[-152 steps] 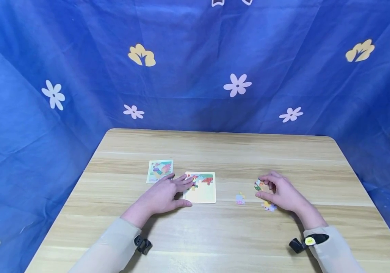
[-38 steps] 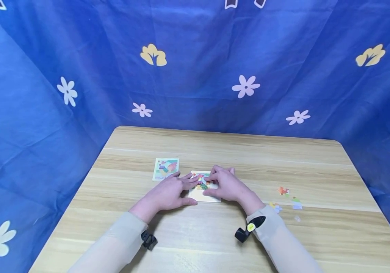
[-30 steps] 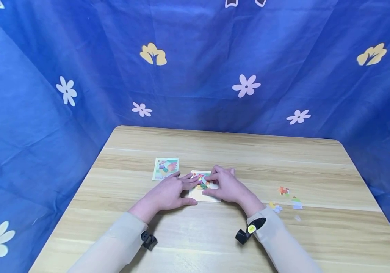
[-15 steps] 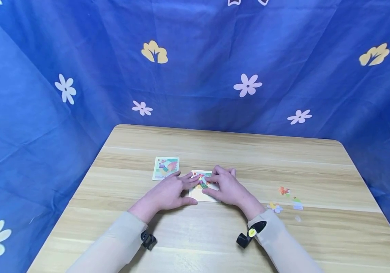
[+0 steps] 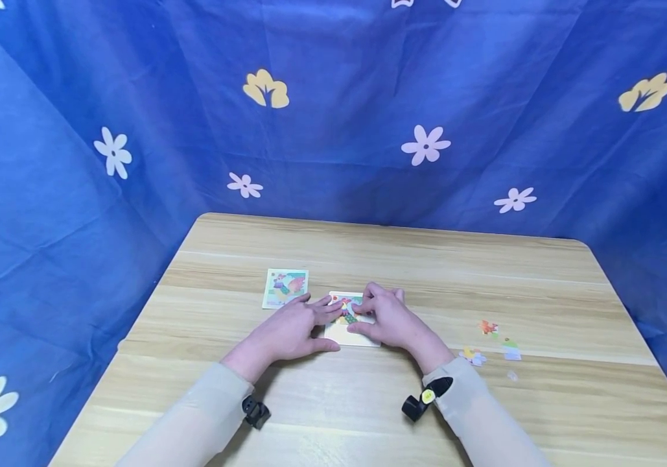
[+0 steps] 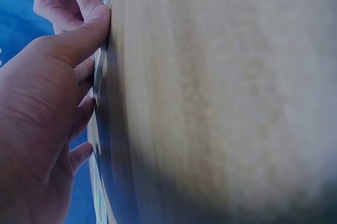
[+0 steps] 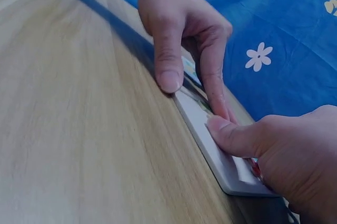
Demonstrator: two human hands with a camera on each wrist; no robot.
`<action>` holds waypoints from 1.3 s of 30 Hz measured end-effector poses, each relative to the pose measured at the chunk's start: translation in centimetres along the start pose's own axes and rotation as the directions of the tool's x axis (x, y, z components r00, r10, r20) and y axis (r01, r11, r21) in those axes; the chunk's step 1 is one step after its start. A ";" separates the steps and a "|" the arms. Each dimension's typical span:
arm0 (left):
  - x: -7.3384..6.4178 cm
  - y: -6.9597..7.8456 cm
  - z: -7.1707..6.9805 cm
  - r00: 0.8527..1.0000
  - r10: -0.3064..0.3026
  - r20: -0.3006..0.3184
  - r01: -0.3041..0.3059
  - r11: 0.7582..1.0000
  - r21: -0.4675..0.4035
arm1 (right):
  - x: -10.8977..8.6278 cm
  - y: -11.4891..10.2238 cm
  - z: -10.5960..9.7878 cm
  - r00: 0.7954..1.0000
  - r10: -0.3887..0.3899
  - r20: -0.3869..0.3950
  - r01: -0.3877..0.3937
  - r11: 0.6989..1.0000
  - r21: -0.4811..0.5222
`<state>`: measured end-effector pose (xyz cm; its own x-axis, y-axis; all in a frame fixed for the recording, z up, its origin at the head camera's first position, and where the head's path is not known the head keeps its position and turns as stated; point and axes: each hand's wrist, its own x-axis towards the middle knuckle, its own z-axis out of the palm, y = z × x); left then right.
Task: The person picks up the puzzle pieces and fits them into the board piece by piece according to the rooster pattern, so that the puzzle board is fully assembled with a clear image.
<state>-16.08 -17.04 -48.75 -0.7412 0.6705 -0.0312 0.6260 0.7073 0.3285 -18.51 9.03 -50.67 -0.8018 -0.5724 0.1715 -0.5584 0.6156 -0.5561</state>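
R hand [image 5: 390,319] moved to tray [image 5: 340,335] w/ pcs [image 5: 350,318] in, grip unclear; L hand [image 5: 291,329] loose.

Wood-grain tbl [image 5: 333,415] w/ pic card [image 5: 284,287], puzzle tray [image 5: 343,335] & loose pcs [image 5: 511,350] on R side.

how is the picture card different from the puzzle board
The picture card holds a full printed picture, whereas the puzzle board is only partly filled, its near strip bare white. The picture card's colours look paler than those on the puzzle board. The picture card lies left of the puzzle board, slightly farther back. Both have pale borders and lie flat on the table.
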 end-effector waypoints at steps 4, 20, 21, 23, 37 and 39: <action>-0.1 0.0 0.0 1.000 -0.004 -0.005 0.004 1.000 0.004 | 0.2 0.2 0.1 1.000 0.007 -0.006 -0.007 1.000 0.026; 0.1 0.3 -0.2 1.000 0.007 -0.004 -0.007 1.000 -0.003 | -0.5 0.7 -0.4 0.995 -0.099 -0.011 0.099 0.995 0.026; 0.1 0.3 -0.2 1.000 0.009 -0.005 -0.009 1.000 -0.003 | -0.4 0.6 -0.5 0.995 -0.098 -0.008 0.098 0.995 0.014; 0.1 0.3 -0.2 1.000 0.014 -0.009 -0.014 1.000 -0.004 | -0.4 0.5 -0.6 0.995 -0.101 -0.004 0.101 0.995 0.001; 0.1 0.6 -0.5 0.998 0.064 -0.009 -0.063 0.995 0.077 | -0.5 1.5 -0.1 0.995 -0.095 -0.027 0.096 0.994 0.045; 0.2 0.7 -0.6 0.998 0.067 -0.004 -0.066 0.992 0.103 | -0.5 1.4 -0.1 0.995 -0.097 -0.027 0.099 0.994 0.051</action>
<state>-15.88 -16.54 -47.94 -0.6984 0.7157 -0.0055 0.6955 0.6804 0.2310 -18.95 10.27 -51.46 -0.7493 -0.6144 0.2470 -0.6231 0.5279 -0.5770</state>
